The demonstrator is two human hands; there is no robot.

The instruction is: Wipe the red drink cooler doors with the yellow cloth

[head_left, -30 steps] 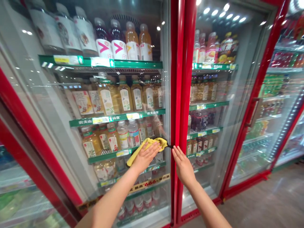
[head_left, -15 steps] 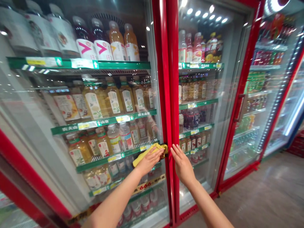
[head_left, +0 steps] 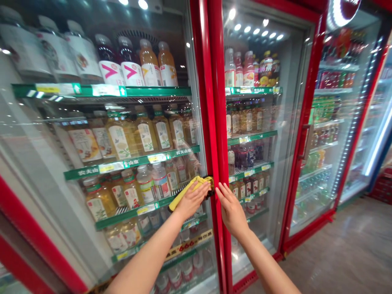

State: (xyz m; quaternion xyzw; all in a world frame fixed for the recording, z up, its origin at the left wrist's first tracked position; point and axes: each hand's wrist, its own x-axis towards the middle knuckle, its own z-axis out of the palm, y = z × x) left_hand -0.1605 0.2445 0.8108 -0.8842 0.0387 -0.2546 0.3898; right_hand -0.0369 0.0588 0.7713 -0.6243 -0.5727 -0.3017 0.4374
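Observation:
My left hand [head_left: 192, 201] presses a yellow cloth [head_left: 180, 197] with a dark edge flat against the glass door [head_left: 180, 163] of a drinks fridge. The cloth's right end bunches up beside the red door frame [head_left: 218, 155]. My right hand [head_left: 232, 209] rests with its fingers stretched out and fingertips on that red frame, just right of the left hand. Nothing shows in the right hand; its palm side is hidden. Behind the glass stand rows of tea bottles [head_left: 122, 139] on green-edged shelves [head_left: 137, 161].
A second glass door with a red handle [head_left: 305, 142] stands to the right. Beyond it is another lit drinks fridge [head_left: 330, 106]. Grey floor [head_left: 324, 249] shows at the lower right, and red boxes [head_left: 381, 183] sit at the far right edge.
Both hands have slid slightly upward along the door, the left one taking the yellow cloth with it. The view has shifted a little, so the upper shelves sit lower in the picture.

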